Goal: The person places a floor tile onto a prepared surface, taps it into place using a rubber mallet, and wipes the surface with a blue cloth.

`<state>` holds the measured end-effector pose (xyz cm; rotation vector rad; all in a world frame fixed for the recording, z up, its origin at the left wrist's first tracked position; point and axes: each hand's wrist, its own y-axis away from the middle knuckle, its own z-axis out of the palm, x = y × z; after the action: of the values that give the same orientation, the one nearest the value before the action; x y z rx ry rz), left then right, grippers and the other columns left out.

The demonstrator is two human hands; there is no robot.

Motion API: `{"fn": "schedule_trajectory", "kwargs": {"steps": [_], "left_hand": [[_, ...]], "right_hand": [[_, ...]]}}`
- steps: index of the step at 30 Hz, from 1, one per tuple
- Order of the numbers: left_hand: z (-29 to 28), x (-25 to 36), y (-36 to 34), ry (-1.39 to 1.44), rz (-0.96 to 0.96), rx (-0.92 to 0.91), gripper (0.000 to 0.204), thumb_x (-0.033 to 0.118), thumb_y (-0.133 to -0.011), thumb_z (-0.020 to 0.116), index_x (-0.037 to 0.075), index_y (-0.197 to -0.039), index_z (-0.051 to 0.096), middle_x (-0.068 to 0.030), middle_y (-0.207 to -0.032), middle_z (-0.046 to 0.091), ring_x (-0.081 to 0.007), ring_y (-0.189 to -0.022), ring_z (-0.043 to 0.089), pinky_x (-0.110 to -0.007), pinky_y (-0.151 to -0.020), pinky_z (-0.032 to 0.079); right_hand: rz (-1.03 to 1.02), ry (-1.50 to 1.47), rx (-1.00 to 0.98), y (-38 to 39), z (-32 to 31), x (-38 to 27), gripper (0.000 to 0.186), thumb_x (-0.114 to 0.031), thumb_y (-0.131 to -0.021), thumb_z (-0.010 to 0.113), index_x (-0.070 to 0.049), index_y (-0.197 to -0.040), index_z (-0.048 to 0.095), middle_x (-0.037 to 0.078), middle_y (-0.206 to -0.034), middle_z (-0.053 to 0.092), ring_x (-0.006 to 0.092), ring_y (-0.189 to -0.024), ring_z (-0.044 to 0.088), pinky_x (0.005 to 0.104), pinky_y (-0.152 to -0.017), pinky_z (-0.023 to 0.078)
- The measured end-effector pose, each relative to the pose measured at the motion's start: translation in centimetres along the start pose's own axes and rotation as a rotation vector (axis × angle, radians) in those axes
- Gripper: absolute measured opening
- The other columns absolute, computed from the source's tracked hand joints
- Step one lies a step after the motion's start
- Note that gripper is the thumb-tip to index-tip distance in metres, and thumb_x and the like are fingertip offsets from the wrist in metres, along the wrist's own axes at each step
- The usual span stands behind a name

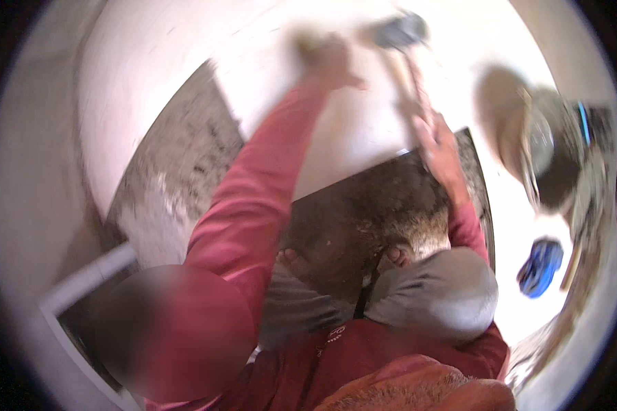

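Observation:
My left hand [331, 63] is stretched far forward over a bright white surface [336, 147]. It is smeared by motion; its thumb sticks out to the right, and a blurred brownish patch lies beside the fingers. Whether it holds anything is unclear. My right hand [440, 147] is closed on the lower end of the reddish-brown handle of a mallet [417, 82]. The mallet's dark grey head points away from me, over the white surface, right of my left hand.
Below the white surface is a dark, dirty patch [349, 219] where my bare toes show. A grey, stained slab-like area [178, 147] lies at the left. To the right stand a round bucket-like container [562, 178] and a blue bundled item [541, 267].

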<state>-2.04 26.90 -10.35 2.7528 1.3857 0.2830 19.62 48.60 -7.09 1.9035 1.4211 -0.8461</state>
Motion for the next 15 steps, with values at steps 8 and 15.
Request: {"fn": "schedule_trajectory", "kwargs": {"steps": [8,15], "left_hand": [[-0.3,-18.4,0.4,0.034,-0.373,0.055,0.093,0.071,-0.084,0.068,-0.005,-0.136,0.055,-0.0283,-0.15,0.048,-0.041,-0.135,0.052,-0.048,-0.111,0.043],[-1.4,-27.1,2.5,0.012,-0.366,0.018,0.132,0.08,-0.064,0.077,-0.006,-0.154,0.034,-0.0287,-0.16,0.035,-0.0415,-0.151,0.031,-0.062,-0.122,0.024]], "right_hand": [[0.303,-0.217,-0.287,2.7,0.1,1.7,0.049,-0.044,-0.105,0.055,0.001,-0.123,0.055,-0.001,-0.073,0.049,0.006,-0.052,0.044,0.0262,-0.043,0.038],[0.186,-0.052,-0.321,-1.2,-0.6,-3.1,0.045,-0.044,-0.107,0.053,0.0,-0.118,0.055,0.0,-0.074,0.05,0.0068,-0.057,0.044,0.0263,-0.05,0.038]]}}
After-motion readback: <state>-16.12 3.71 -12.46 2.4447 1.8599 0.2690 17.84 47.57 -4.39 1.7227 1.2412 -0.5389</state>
